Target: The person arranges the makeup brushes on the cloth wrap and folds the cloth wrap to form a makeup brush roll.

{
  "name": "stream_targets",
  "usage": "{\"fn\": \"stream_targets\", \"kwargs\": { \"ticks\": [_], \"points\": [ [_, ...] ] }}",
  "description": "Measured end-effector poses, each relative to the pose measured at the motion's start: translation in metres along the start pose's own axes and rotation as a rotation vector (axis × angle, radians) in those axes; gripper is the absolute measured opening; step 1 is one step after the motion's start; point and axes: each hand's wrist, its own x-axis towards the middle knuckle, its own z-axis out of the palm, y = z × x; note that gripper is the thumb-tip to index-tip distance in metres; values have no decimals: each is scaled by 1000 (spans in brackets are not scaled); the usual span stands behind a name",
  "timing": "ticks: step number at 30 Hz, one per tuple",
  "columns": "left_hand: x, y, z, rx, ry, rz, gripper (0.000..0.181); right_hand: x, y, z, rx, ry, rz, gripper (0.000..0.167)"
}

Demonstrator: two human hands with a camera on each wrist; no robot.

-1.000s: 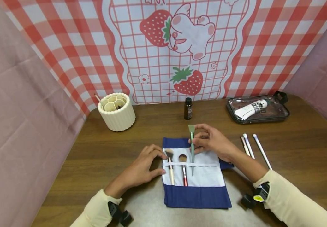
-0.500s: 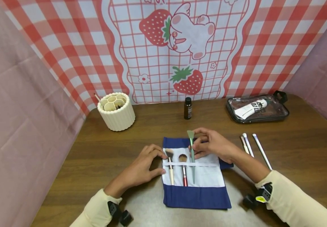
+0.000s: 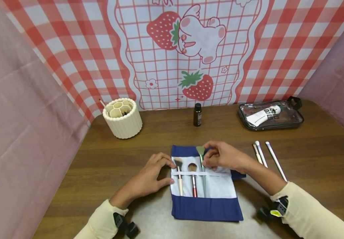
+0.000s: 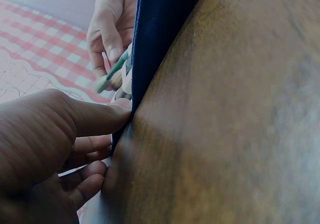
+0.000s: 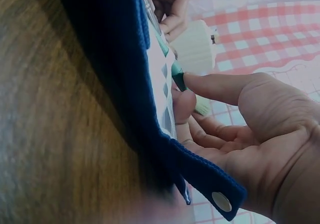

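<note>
Green flat-topped makeup brush (image 3: 203,168): I see it lying in the brush roll, third from the left, bristles toward the far side, handle passing under the elastic band; its lower end reaches the pocket flap's edge, and I can't tell whether the tip is tucked inside.
Right hand (image 3: 224,155): thumb and index finger pinch that brush just below its bristles.
Left hand (image 3: 148,174): fingers loosely bent, thumb and fingertips resting on the roll's left edge; it grasps no brush.
Navy brush roll (image 3: 206,209): spread on the table, white lining up, an elastic band (image 3: 216,173) across it.
Seated neighbours: a cream-handled brush (image 3: 180,184) and a red-handled brush (image 3: 194,186), both under the band, ends at the flap.
Step in hand: I judge this to be the seating of the green brush.
Next move: I'd call for a gentle push down the handle until the end sits in the pocket, the roll held steady, then a release.
Loose stock: three slim brushes (image 3: 276,161) near the right forearm, which look unplaced to me.
</note>
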Motion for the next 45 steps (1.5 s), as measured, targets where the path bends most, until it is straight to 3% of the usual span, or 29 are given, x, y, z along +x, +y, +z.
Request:
{"fn": "stream_targets", "kwargs": {
  "ticks": [13, 19, 25, 32, 35, 38, 42, 45],
  "points": [
    [0, 0, -1, 6, 1, -4, 36, -7, 0, 0, -339, -9, -56, 29],
    [0, 1, -2, 7, -2, -10, 36, -9, 1, -3, -418, -5, -109, 27],
    [1, 2, -2, 3, -9, -10, 36, -20, -1, -15, -497, 127, -142, 26],
    [2, 2, -3, -7, -6, -5, 36, -42, -14, -49, -628, 322, -141, 25],
    [2, 2, -3, -9, -6, -5, 36, -51, -17, -64, -761, 391, -114, 21],
    [1, 2, -3, -9, -9, -6, 36, -57, -16, -76, -889, 431, -28, 20],
    [1, 2, -3, -11, -11, -8, 35, -64, -12, -87, -963, 425, 97, 17],
    [1, 2, -3, -12, -11, -8, 36, -67, -8, -91, -991, 418, 128, 14]
  ]
}}
